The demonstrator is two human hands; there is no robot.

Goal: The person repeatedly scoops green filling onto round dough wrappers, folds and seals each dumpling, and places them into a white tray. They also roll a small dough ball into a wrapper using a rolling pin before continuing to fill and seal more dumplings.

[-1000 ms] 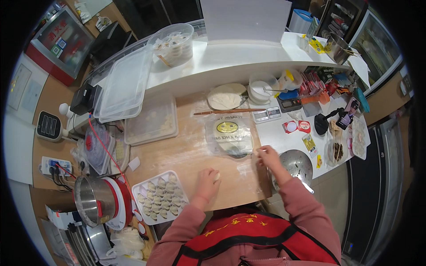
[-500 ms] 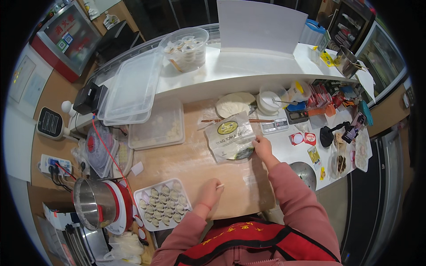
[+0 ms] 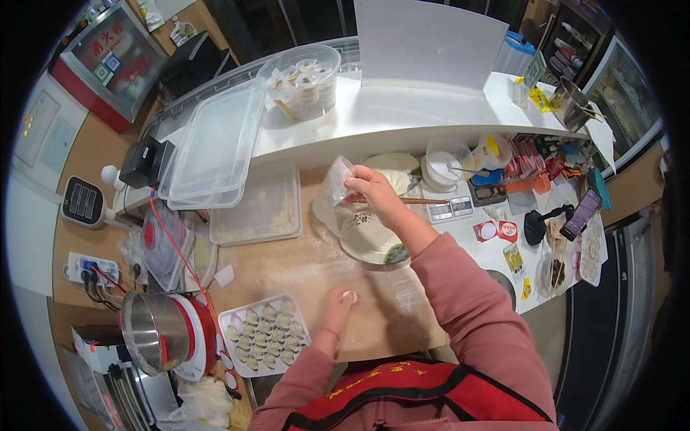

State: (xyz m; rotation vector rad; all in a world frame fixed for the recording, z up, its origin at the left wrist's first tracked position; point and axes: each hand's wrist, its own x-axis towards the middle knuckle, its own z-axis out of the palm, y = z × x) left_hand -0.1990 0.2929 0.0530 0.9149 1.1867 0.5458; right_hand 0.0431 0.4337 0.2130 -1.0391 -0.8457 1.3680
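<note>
My right hand (image 3: pixel 374 190) grips a clear plastic bag (image 3: pixel 334 188) and holds it up over the far left side of a pale plate (image 3: pixel 375 243). Part of the plate shows below, with a green patch at its rim and small dark marks I cannot make out. My left hand (image 3: pixel 338 310), low over the brown board (image 3: pixel 269 269), has its fingers closed on a small round pale piece that looks like dough. Just left of it, a white tray (image 3: pixel 228 314) carries several rows of small folded dumplings (image 3: pixel 269 330).
A lidded plastic box (image 3: pixel 255 215) lies at the board's far left. Behind the plate is a bowl of white powder (image 3: pixel 397 172), with a kitchen scale (image 3: pixel 451 209) to its right. A steel mixer bowl (image 3: pixel 154 330) stands left. A phone (image 3: pixel 583 213) sits on a stand at right.
My right hand has moved left and away from me, lifting the printed bag from the plate and uncovering it. My left hand stays nearly in place; its pale piece shows more of its round face.
</note>
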